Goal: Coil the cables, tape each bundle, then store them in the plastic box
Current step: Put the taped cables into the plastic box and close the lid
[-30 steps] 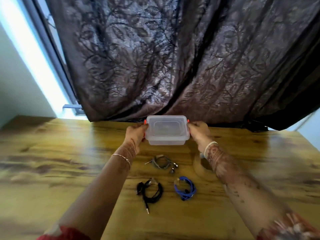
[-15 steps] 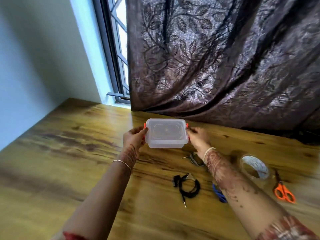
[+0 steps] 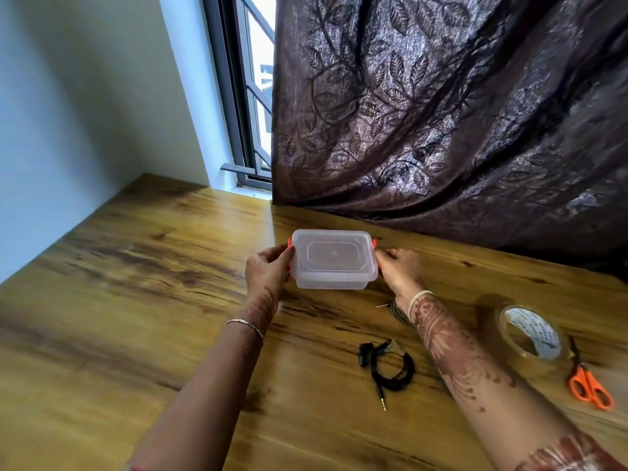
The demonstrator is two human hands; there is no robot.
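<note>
Still gripped at both orange latches by left hand (image 3: 270,270) and right hand (image 3: 398,269), lidded plastic box (image 3: 333,259) now shifted toward 10 o'clock from black coil (image 3: 390,367), suggesting unlatching next.

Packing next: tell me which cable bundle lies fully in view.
The black bundle, between the forearms, jack plug showing. The grey one is mostly hidden under the right wrist.

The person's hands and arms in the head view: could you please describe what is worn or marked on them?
Both forearms are bare. The left hand has a thin metal bracelet at the wrist and dark henna-like patterning above it. The right hand has a pale bangle at the wrist, with dense reddish-brown floral patterning running down the forearm. A patterned sleeve edge shows near the elbow.
</note>
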